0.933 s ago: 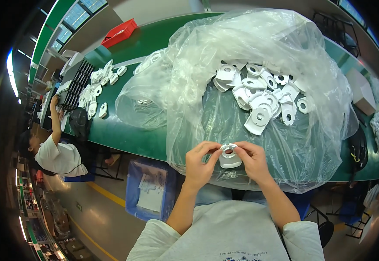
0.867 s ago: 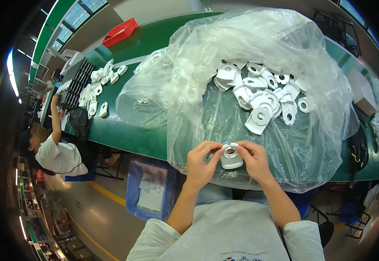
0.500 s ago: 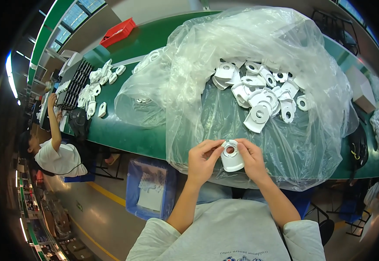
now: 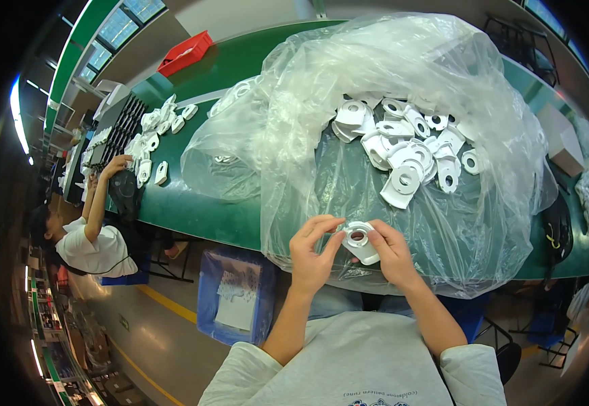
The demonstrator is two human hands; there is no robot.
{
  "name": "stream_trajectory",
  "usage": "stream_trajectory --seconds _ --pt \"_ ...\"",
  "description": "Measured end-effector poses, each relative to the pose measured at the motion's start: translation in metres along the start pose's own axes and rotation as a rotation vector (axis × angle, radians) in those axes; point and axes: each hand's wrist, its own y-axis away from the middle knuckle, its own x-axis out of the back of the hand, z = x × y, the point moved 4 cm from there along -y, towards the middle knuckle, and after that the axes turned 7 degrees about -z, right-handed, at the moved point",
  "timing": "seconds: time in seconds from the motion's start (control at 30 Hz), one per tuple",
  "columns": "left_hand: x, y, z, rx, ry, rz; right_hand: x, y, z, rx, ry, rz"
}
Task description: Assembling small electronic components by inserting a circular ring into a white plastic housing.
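There, white part (image 4: 360,241) between fingers (image 4: 327,225).

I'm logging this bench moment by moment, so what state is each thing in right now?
Left hand: fingertips pinching the white plastic part.
Right hand: gripping the same part.
White plastic part: held off the table, round hole facing up.
Clear plastic bag: open, spread over the table.
Pile of white parts: loose, heaped on the bag.
Red tray: lying on the green table.
Blue crate: on the floor, open.
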Motion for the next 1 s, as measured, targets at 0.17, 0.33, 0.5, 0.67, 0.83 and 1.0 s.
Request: stream_trajectory --seconds 0.17,0.33,0.5,0.67,0.83,1.0 --pt "0.005 -0.006 0.01 -0.154 -0.061 -0.172 -0.002 0.001 -0.015 -0.033 0.044 -0.11" --pt "0.005 -0.011 0.025 -0.224 -0.239 -0.305 -0.001 0.003 -0.013 -0.121 0.082 -0.137" --pt "0.001 -0.009 0.027 -0.284 -0.336 -0.278 -0.002 0.001 -0.018 -0.121 0.164 -0.109" --pt "-0.005 -0.003 0.031 -0.255 -0.343 -0.252 0.002 0.002 -0.024 0.037 0.567 -0.071" --pt "-0.001 0.005 0.057 -0.427 -0.464 -0.148 -0.013 0.01 -0.055 0.372 0.812 -0.072" --pt "-0.001 0.018 0.077 -0.648 -0.439 -0.101 -0.027 0.022 -0.085 0.868 0.964 -0.04"
